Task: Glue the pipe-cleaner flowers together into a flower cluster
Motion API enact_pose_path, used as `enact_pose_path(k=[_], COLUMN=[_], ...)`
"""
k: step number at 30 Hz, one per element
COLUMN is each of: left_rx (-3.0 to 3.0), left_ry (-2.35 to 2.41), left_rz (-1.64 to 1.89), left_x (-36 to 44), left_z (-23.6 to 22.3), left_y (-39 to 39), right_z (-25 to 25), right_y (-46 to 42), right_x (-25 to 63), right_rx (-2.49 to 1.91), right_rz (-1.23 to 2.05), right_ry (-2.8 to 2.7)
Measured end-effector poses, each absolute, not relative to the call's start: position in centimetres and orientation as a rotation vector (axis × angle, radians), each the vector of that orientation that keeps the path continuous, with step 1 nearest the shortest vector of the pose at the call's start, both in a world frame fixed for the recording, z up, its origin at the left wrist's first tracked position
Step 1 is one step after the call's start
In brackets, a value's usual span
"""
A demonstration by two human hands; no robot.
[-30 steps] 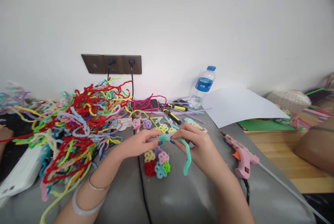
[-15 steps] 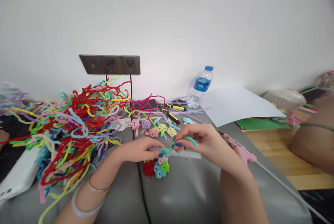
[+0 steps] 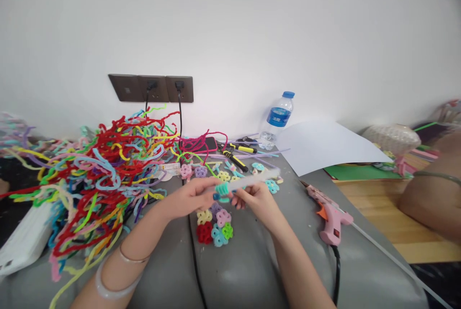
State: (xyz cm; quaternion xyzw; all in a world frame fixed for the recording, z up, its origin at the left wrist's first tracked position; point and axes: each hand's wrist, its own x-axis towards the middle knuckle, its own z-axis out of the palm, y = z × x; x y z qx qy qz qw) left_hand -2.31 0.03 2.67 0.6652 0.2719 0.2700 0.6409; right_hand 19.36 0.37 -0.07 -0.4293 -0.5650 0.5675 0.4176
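Note:
A turquoise pipe cleaner (image 3: pixel 221 189) is coiled in several turns around one end of a translucent white stick (image 3: pixel 257 181) that looks like a glue stick. My left hand (image 3: pixel 190 198) pinches the stick at its coiled end. Close beside it, my right hand (image 3: pixel 257 201) is closed below the stick, apparently on the loose tail of the pipe cleaner; its fingertips are partly hidden. Just under both hands, a cluster of pipe-cleaner flowers (image 3: pixel 219 235) in red, blue, green, pink, yellow and purple lies on the grey table (image 3: pixel 245 270).
Left lies a large tangle of pipe cleaners (image 3: pixel 108 169). Behind the hands are more flowers (image 3: pixel 200 171), yellow-handled pliers (image 3: pixel 236 160), a phone (image 3: pixel 207 144) and a bottle (image 3: pixel 279 117). A pink glue gun (image 3: pixel 333 225), white paper (image 3: pixel 331 148) and another person's arm (image 3: pixel 432 184) are on the right.
The turquoise tail that stuck out of my right hand has been brought down around the stick. My right hand moved left and lower, uncovering the glue gun, and the stick now tilts up rightward.

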Motion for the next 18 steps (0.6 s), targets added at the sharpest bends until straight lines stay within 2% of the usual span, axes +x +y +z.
enact_pose_path(k=[4, 8, 14, 18], left_rx=[1.504, 1.635, 1.939, 1.967], left_ry=[0.880, 1.090, 0.984, 0.677], left_rz=[0.869, 0.888, 0.510, 0.225], left_x=[-1.8, -1.3, -1.6, -1.8], left_z=[2.4, 2.3, 2.2, 2.9], left_y=[0.5, 0.6, 0.2, -0.1], right_z=[0.2, 2.1, 6.0, 6.8], right_y=[-1.4, -2.8, -2.5, -1.1], right_x=[19.2, 20.4, 22.4, 22.8], right_rx=[-1.078, -1.124, -1.084, -0.975], right_rz=[1.342, 1.124, 0.892, 0.964], right_ry=[-1.416, -1.598, -2.026, -2.112])
